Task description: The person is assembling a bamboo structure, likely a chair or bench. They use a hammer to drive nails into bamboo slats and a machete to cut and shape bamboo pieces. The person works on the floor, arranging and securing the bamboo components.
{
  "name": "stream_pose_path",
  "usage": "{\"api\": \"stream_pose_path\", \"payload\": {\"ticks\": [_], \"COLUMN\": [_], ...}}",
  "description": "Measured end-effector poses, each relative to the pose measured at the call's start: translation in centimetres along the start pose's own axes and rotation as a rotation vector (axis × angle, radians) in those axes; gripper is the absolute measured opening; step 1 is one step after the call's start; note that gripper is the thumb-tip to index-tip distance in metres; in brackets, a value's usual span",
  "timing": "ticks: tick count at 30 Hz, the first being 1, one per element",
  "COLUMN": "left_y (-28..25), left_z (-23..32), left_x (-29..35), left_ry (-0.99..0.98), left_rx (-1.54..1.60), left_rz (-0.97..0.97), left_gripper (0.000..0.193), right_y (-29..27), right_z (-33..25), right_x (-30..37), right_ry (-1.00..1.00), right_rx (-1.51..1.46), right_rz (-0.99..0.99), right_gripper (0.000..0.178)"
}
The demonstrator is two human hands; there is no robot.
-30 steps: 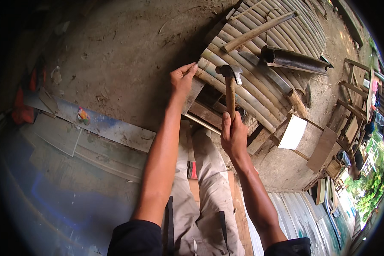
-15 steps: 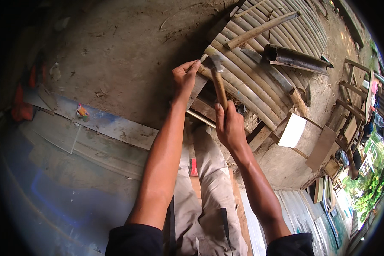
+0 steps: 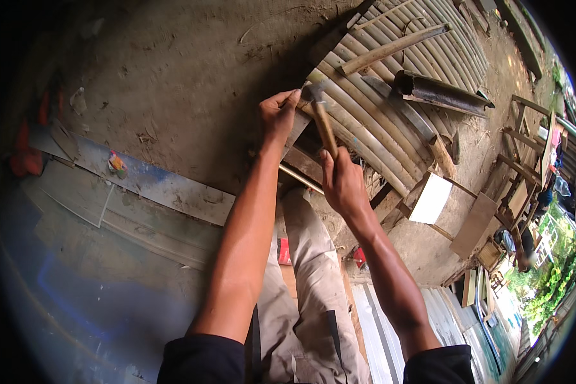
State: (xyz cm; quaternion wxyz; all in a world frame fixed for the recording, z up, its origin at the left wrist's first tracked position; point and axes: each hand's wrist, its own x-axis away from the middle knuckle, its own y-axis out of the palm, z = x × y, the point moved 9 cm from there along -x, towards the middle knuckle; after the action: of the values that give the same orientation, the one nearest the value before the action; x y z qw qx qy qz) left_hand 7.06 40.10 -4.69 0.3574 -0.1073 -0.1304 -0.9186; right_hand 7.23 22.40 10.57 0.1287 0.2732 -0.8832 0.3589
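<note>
My right hand is wrapped round the wooden handle of a hammer. Its dark metal head, slightly blurred, is at the near left corner of a bench top made of bamboo poles. Right beside the hammer head, my left hand has its thumb and fingers pinched together at that same corner. Whatever it pinches is too small or hidden to make out. Farther along the poles lies a machete with a wooden handle. A split bamboo piece rests across the poles.
A dark half-round channel piece lies on the bamboo top. To the right are a white panel, a brown board and wooden frames. A long board runs along the left over bare ground. A colourful wrapper lies on it.
The hammer head has shifted slightly left, closer to my left hand's fingertips. My left hand keeps its pinch in the same place. The view has turned a little.
</note>
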Motion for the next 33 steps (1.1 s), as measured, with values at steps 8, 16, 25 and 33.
{"api": "stream_pose_path", "payload": {"ticks": [8, 16, 25, 33], "left_y": [-0.1, 0.1, -0.3, -0.3], "left_z": [0.4, 0.1, -0.2, -1.6], "left_x": [-0.1, -0.5, -0.3, -0.8], "left_ry": [0.001, -0.063, -0.115, -0.113], "left_rx": [-0.127, -0.055, -0.087, -0.099], "left_rz": [0.019, -0.01, -0.005, 0.0], "left_gripper": [0.026, 0.024, 0.028, 0.023], "right_y": [-0.7, -0.4, 0.7, -1.5], "right_z": [0.7, 2.1, 1.3, -0.6], "right_x": [0.8, 0.2, 0.1, 1.9], "right_ry": [-0.045, 0.016, -0.002, -0.184], "right_rx": [-0.078, 0.044, 0.078, -0.046], "right_rz": [0.048, 0.006, -0.023, 0.122], "right_gripper": [0.017, 0.021, 0.025, 0.017]}}
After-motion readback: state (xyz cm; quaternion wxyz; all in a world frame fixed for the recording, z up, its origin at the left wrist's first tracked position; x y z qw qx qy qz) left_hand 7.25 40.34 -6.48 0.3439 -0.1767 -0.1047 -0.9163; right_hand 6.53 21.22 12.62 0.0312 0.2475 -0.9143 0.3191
